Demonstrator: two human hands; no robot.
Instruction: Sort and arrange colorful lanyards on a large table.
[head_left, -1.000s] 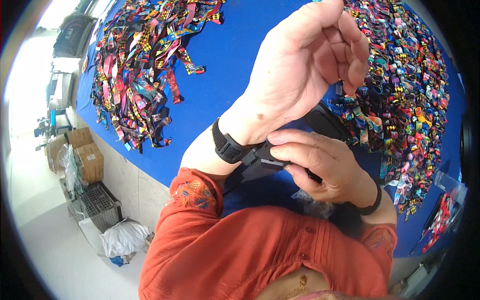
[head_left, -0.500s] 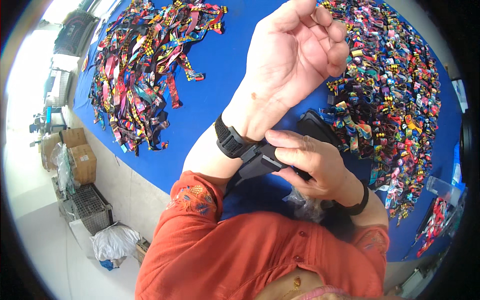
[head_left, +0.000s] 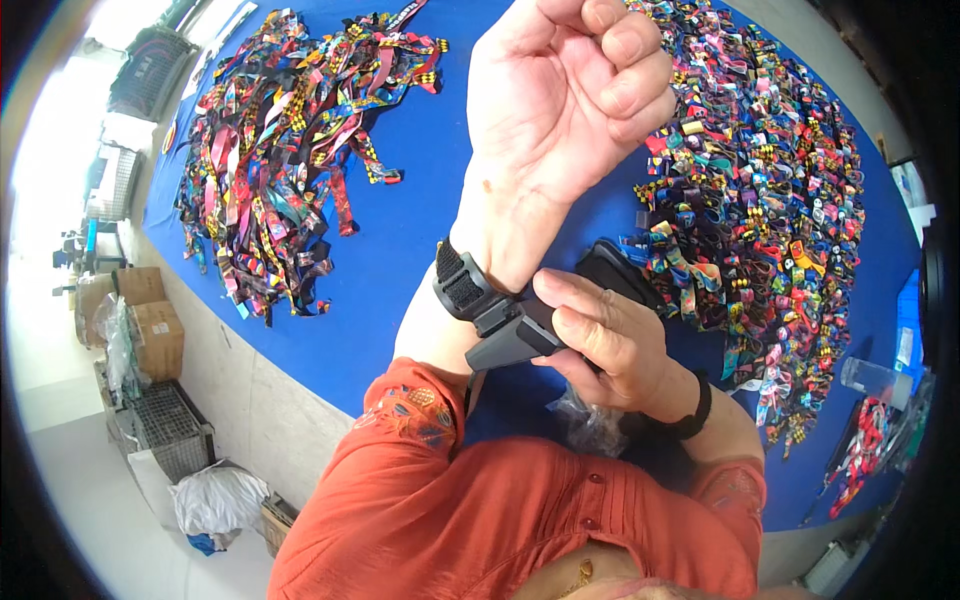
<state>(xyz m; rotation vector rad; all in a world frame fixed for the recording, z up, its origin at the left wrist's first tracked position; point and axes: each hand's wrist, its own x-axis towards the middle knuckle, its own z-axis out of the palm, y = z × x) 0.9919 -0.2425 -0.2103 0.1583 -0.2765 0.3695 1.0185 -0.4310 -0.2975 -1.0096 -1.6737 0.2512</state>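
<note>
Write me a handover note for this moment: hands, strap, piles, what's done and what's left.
Left hand: raised, loosely fisted, holding nothing.
Right hand: fingers pinching the loose end of the black strap at the left wrist.
Strap is round the wrist; its end is not yet pressed down.
Ribbon piles lie on the blue table: left pile, right pile, both untouched.
Left: flatten the strap end.

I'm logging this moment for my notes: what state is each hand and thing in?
Left hand: raised, fingers curled, empty.
Right hand: gripping the black strap end at the left wrist.
Black wrist strap: wrapped around the left wrist.
Left pile of colourful ribbons: loose, spread on the blue table.
Right pile of ribbons: heaped, tangled.
Wire crate: standing on the floor.
</note>
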